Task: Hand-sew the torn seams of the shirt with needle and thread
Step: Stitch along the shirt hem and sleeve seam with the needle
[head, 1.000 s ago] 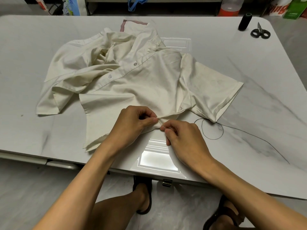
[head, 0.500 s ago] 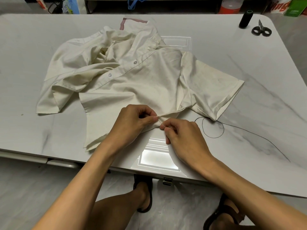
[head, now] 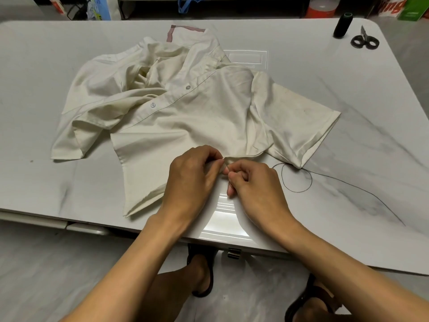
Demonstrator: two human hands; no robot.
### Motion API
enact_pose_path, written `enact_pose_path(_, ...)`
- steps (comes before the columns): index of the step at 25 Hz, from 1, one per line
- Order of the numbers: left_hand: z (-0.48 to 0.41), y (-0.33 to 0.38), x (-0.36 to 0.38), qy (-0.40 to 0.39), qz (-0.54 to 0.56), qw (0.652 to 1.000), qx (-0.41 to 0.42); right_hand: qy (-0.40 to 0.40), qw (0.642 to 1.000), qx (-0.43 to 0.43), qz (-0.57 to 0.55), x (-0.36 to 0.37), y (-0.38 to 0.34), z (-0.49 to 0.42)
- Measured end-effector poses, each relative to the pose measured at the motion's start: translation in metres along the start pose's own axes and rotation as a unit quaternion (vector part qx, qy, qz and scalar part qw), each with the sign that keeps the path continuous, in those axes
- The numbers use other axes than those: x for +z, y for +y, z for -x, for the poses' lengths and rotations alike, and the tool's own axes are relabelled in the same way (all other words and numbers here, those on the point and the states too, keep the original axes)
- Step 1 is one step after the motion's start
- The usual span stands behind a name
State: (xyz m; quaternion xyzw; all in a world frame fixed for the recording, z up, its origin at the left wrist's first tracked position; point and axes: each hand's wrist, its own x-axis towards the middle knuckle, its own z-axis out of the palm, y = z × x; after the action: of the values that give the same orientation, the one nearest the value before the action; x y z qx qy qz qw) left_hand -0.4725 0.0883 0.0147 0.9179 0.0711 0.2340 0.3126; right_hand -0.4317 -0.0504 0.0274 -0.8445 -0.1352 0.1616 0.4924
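- At the near edge of the surface (head: pixel 348 89), the left hand (head: pixel 192 175) pinches the cream shirt (head: pixel 185 126) at its seam. The right hand (head: pixel 255 182) has its fingers clamped on the needle (head: pixel 227 168), and dark thread (head: pixel 297 177) trails right.
- Both hands have barely moved in the last second, so a stitch seems to be in progress.
- At the far right, a package (head: pixel 387 6) shows the red letters "ing"; the rest is cut off.

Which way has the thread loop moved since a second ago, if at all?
No, the thread loop still sits beside the shirt sleeve corner.
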Motion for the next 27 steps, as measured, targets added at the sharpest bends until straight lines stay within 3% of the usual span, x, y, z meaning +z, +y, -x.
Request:
enact_pose_path(9,0.0040,0.0030,0.0076,0.055,-0.061,0.991,0.110,0.035,0.999,-0.012,-0.027,-0.0007,-0.0035,-0.0004)
enact_pose_path(18,0.0025,0.0017,0.0077,0.024,-0.022,0.999,0.039,0.014,0.997,-0.036,-0.064,-0.0017,-0.0014,-0.0032)
enact_pose_path(22,0.0026,-0.0021,0.0061,0.013,-0.025,0.999,0.046,-0.006,0.998,-0.016,-0.066,-0.0014,0.0006,-0.0025)
enact_pose_path(27,-0.0006,-0.0041,0.0072,0.019,-0.041,0.996,0.078,-0.002,0.988,0.012,-0.152,-0.0027,0.0031,0.0003)
